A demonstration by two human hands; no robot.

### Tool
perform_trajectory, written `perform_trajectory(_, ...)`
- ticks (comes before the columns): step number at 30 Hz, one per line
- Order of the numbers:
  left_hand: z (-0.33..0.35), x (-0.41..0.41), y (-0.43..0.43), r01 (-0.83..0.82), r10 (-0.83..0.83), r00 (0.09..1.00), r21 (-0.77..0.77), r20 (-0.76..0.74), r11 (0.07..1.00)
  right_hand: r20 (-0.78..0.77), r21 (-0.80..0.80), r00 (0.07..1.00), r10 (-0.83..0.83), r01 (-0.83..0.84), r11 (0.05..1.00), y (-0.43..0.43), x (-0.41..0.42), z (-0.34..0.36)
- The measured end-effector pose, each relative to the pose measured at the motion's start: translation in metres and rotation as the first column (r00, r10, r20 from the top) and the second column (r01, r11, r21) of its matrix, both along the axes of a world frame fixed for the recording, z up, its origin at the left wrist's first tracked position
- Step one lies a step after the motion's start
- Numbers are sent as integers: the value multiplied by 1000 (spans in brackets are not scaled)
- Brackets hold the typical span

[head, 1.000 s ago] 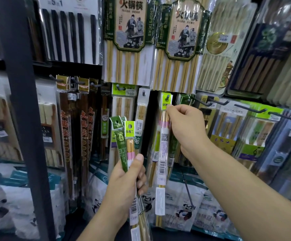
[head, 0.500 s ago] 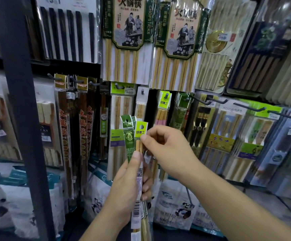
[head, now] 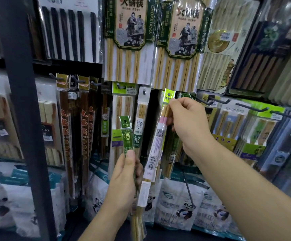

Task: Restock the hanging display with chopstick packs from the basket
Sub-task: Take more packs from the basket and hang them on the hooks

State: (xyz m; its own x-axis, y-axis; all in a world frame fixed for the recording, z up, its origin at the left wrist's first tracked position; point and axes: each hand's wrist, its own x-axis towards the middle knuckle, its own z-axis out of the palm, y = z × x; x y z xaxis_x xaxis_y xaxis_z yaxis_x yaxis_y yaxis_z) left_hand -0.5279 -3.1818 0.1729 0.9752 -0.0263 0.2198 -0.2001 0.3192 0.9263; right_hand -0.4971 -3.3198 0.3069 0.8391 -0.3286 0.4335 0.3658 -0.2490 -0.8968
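Note:
My right hand point(head: 187, 126) pinches the top of a slim chopstick pack with a lime-green header and pink band point(head: 158, 136), holding it up at a peg of the hanging display point(head: 209, 101); the header sits beside another lime header on the peg. Lower down, my left hand point(head: 124, 178) grips several narrow dark-green chopstick packs point(head: 127, 136) upright by their middles. The basket is out of view.
Large bamboo chopstick packs point(head: 129, 40) hang above. Dark lacquered chopsticks point(head: 75, 129) hang at the left behind a dark shelf post point(head: 24, 119). Bare black pegs point(head: 252, 107) jut out at the right. Panda-print bags point(head: 181, 206) line the bottom shelf.
My right hand took one lime-header pack from the bundle in my left hand and lifted it up and right to the peg. My left hand stayed low with the green packs.

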Motion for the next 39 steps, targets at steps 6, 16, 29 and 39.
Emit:
perform_trajectory(6,0,2,3,76,-76,997,-62,8,995,32,-89,995,-96,99,991,-3,13,-6)
perform_trajectory(16,-2,1,5,121,-120,992,-16,48,993,86,-230,968,-234,248,941,-5,8,-27)
perform_trajectory(29,-4,-2,-10,225,-223,973,-23,66,974,-57,-255,974,221,-228,940,11,-28,-49)
perform_trajectory(39,-12,1,-21,193,-194,981,-57,-16,980,-14,-172,986,165,-165,971,-8,-28,-51)
